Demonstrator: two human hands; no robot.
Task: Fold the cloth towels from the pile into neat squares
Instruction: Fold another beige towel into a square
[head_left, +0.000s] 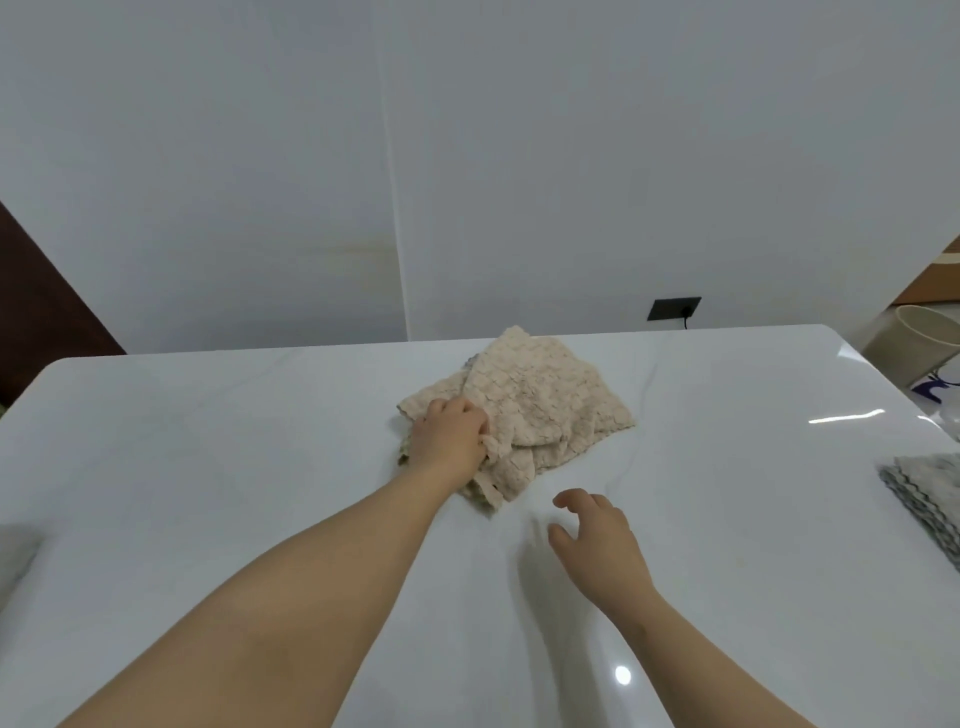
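Left hand (451, 427) grips crumpled beige waffle-textured cloth towel (540, 400) on glossy white bench (208, 441); right hand (597, 540) open, empty. Stack of folded grey towels (930, 493) at right: some done, this one unfolded.

Soft, even indoor light falls across a glossy white table (208, 467), bright but slightly cool in tone. A small round glare spot near the lower edge and a thin streak of reflection at right suggest lamps overhead. The right hand (597, 540) casts a faint, diffuse shadow to its left on the surface. The wide-angle lens bows the table's far edge and stretches the forearms. Detail is soft throughout, with mild compression blur.
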